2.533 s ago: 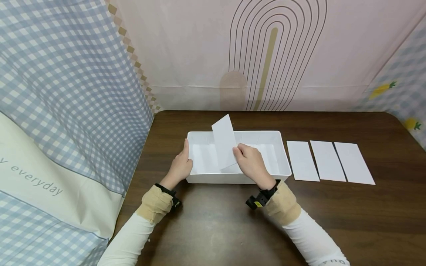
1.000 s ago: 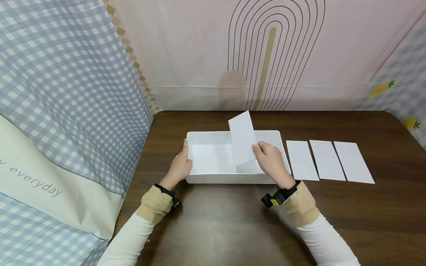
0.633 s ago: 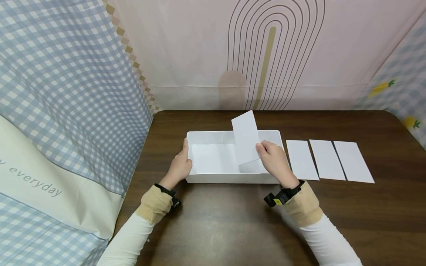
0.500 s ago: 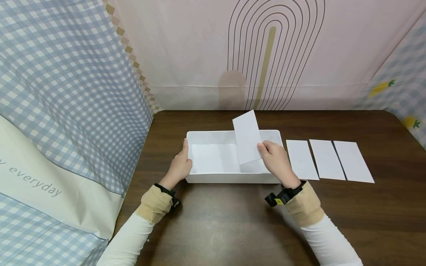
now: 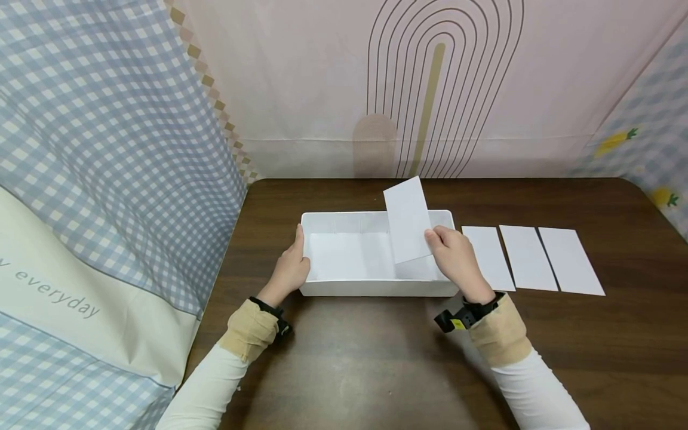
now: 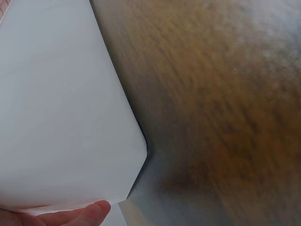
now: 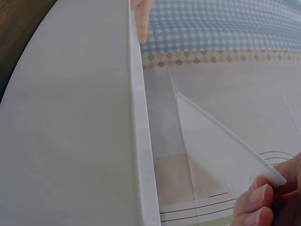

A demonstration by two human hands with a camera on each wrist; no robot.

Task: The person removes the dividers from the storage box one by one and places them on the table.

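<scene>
My right hand point(image 5: 457, 258) pinches a thin white rectangular panel point(image 5: 409, 221) by its lower right edge. Tilted, the panel overlaps the right half of a long white open-topped box point(image 5: 376, 289) in the head view. Seen from the right wrist, the panel point(image 7: 211, 141) stands edge-on beyond the box rim, its corner between thumb and fingers point(image 7: 258, 200). At the box's left end rests my left hand point(image 5: 288, 267), index finger straight along the outside wall. In the left wrist view, its fingertips point(image 6: 99, 211) touch the box wall point(image 6: 70, 113).
Three similar white panels lie side by side on the brown wooden table point(image 5: 355, 358), to the right of the box: a near one point(image 5: 489, 258), a middle one point(image 5: 528, 257) and a far right one point(image 5: 572, 261). Checked cloth point(image 5: 118, 119) hangs at the left.
My right hand has carried the white panel rightward, from the middle of the box to above its right half. The left hand and the box stay where they were.
</scene>
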